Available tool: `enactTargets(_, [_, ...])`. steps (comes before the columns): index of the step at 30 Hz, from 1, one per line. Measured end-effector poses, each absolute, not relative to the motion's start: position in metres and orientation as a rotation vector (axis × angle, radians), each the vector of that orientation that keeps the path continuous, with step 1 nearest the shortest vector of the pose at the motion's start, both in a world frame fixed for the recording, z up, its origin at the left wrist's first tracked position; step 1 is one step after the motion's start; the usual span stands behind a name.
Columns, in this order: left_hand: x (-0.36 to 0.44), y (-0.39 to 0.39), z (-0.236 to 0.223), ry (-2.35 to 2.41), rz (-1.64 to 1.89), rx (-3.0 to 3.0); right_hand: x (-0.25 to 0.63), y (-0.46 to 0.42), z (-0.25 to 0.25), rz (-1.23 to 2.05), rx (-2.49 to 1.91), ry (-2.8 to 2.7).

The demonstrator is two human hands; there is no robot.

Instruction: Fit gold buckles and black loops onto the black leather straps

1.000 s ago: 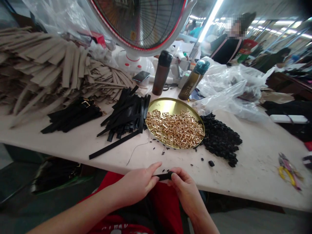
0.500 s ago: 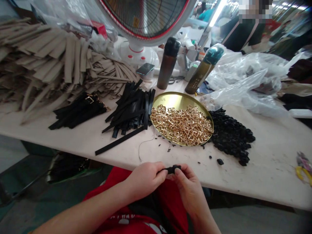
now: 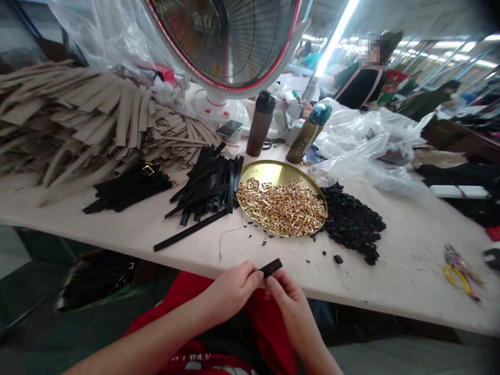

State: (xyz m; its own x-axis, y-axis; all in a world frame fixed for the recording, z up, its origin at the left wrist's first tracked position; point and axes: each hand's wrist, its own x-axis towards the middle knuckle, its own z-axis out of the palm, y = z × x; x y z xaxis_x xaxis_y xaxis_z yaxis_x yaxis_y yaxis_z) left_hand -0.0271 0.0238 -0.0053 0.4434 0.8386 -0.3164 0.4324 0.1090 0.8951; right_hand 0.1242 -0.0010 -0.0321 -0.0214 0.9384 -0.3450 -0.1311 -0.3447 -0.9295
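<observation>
A short black strap is pinched in my left hand, its flat end pointing up and to the right just off the table's front edge. My right hand is closed at the strap's lower side, fingers behind it and thumb in front; its exact grip is partly hidden. Beyond my hands, a round gold tray holds a heap of small gold buckles. To its left lies a pile of black straps, one strap reaching toward me. Small black pieces are heaped on its right.
Black straps with gold buckles lie at left before stacked beige strips. A fan, a dark bottle, an olive bottle and clear plastic bags stand behind. Yellow-handled pliers lie right. A person is in the background.
The strap between my hands has turned, and its flat end now shows above my right fingers. My right thumb has moved down off its end. The view has shifted to the right.
</observation>
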Motion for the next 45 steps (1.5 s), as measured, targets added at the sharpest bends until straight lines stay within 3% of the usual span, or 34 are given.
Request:
enactTargets(8, [-0.025,0.040,-0.018,1.153,0.458,1.318,0.203,0.117,-0.028,0.008,-1.837,-2.066])
enactTargets(13, [-0.029,0.047,-0.020,1.196,0.455,1.381,0.197,0.148,-0.022,-0.331,-1.863,-2.573])
enactTargets(17, [-0.031,0.050,-0.019,1.219,0.471,1.398,0.204,0.149,-0.022,-0.041,-1.745,-2.406])
enactTargets(23, [-0.027,0.052,-0.011,1.225,0.628,1.400,0.181,0.099,-0.014,1.240,-1.463,-1.138])
enactTargets(27, [-0.025,0.051,-0.005,1.232,0.717,1.381,0.138,0.052,-0.009,1.688,-1.265,-0.748])
enactTargets(31, [-0.029,0.040,-0.005,1.256,0.647,1.376,0.117,0.021,-0.015,1.740,-1.230,-0.793])
enactTargets(37, [-0.031,0.023,-0.003,1.174,0.528,1.294,0.123,0.001,-0.021,1.447,-1.352,-1.235])
enactTargets(45, [-0.041,0.002,-0.005,1.152,0.542,1.383,0.123,-0.006,-0.018,1.639,-1.154,-0.421])
